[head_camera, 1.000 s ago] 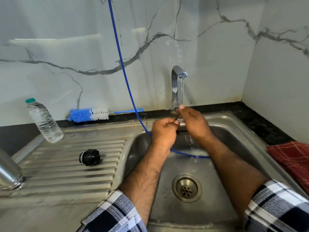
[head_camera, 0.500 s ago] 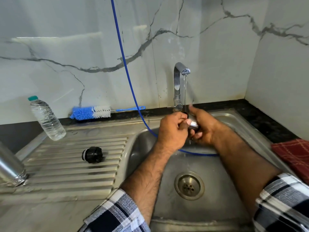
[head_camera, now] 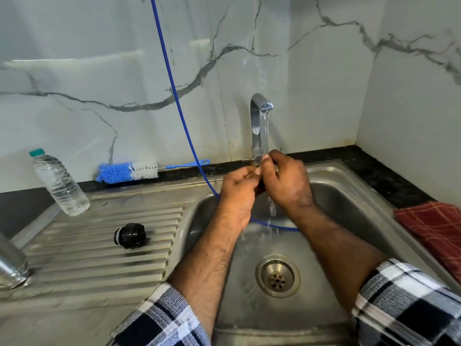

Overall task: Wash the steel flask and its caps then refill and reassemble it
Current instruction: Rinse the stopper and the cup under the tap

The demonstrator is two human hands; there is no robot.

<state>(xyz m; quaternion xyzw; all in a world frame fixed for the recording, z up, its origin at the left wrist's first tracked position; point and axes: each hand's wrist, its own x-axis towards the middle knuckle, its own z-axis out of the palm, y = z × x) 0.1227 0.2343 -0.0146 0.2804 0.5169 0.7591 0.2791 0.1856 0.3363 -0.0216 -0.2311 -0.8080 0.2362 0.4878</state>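
Both my hands meet under the running tap (head_camera: 258, 121), over the sink basin (head_camera: 354, 196). My left hand (head_camera: 238, 193) and my right hand (head_camera: 287, 183) curl around a small flask cap (head_camera: 260, 188). Only a dark sliver of the cap shows between the palms. Water falls past the hands into the basin. A black inner cap (head_camera: 130, 235) lies on its side on the ribbed drainboard (head_camera: 99, 258). The steel flask body (head_camera: 11, 265) lies at the far left edge, cut off by the frame.
A blue and white bottle brush (head_camera: 127, 170) lies along the back ledge. A plastic water bottle (head_camera: 59, 183) leans at the drainboard's back left. A blue hose (head_camera: 179, 113) hangs down into the basin. A red checked cloth (head_camera: 434, 228) sits at the right. The drain (head_camera: 277, 275) is below the hands.
Half a second ago a shiny steel part of the cap showed between my hands; now my fingers have closed over it. The hands stay under the tap's stream.
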